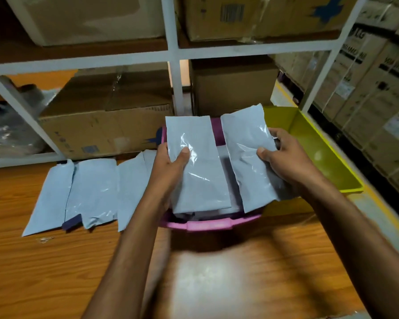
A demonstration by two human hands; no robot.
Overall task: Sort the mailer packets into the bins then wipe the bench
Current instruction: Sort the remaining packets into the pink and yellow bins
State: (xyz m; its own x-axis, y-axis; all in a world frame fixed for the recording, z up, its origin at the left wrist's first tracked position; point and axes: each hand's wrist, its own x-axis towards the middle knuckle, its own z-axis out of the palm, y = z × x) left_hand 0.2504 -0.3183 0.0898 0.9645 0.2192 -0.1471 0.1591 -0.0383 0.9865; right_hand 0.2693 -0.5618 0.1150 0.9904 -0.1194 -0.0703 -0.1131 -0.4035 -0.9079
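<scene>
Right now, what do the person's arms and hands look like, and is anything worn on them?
Both forearms are bare; no sleeve is in view. The left hand and right hand wear no glove, and neither wrist shows a watch or bracelet.

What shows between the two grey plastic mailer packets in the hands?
Head view: the far wall of the pink plastic bin, then more grey packets inside it.

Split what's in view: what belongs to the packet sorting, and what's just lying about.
Job: left hand gripping the first packet; right hand gripping the second packet; pink bin; yellow bin; loose packets on the bench.
Lying about: cardboard boxes on the white rack; stacked cartons at far right.
</scene>
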